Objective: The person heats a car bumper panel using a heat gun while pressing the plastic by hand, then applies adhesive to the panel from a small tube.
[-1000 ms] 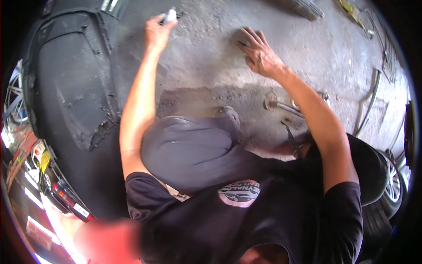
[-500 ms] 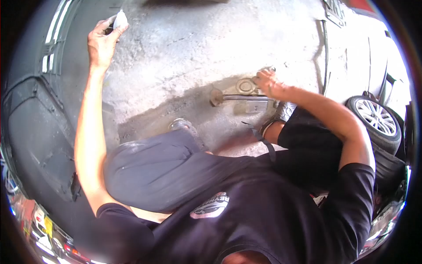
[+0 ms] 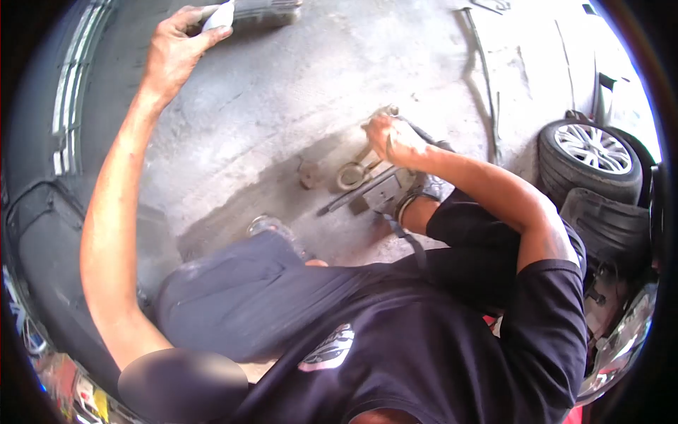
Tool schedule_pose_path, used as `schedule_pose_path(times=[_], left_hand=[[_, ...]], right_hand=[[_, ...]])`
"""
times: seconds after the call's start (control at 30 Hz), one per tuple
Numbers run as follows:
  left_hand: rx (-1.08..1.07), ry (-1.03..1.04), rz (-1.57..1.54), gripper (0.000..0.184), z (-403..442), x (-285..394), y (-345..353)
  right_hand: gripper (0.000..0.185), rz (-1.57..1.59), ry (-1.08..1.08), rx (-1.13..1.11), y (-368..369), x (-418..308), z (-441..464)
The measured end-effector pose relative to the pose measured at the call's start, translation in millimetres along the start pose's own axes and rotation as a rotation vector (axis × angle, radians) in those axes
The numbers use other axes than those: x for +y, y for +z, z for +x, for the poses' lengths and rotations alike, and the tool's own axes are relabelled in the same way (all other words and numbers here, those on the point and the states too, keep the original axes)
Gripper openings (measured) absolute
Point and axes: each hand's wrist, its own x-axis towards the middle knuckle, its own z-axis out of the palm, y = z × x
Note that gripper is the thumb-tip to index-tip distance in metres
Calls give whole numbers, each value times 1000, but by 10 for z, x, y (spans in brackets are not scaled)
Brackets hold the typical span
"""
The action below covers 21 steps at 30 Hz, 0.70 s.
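Note:
My left hand (image 3: 176,49), stretched out at the upper left, pinches a small white object (image 3: 220,17) between thumb and fingers. Low over the floor right of centre, my right hand (image 3: 395,141) is closed around a metal tool (image 3: 389,111), whose end shows beyond the fingers; the palm hides the rest. Just below this hand lies a ring-ended metal part (image 3: 351,175). Beside it are a dark bar (image 3: 357,196) and a flat metal plate (image 3: 383,191), close to my right shoe (image 3: 432,189).
Dark car bodywork (image 3: 53,244) runs along the left. A ribbed dark object (image 3: 265,13) lies at the top. A long thin bar (image 3: 484,78) rests on the floor (image 3: 268,92) to the right. Farther right are a wheel (image 3: 592,150) and a black plastic panel (image 3: 607,225).
My right hand came down and right from above the floor, then closed on the metal tool among the parts. My left hand still holds the white object. The view has shifted.

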Motion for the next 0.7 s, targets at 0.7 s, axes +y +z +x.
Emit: schedule_pose_path(times=[0.7], left_hand=[[124,-177,-233,30,196,264,347]], right_hand=[[31,1422,1266,-586,1318,-318,-1214]])
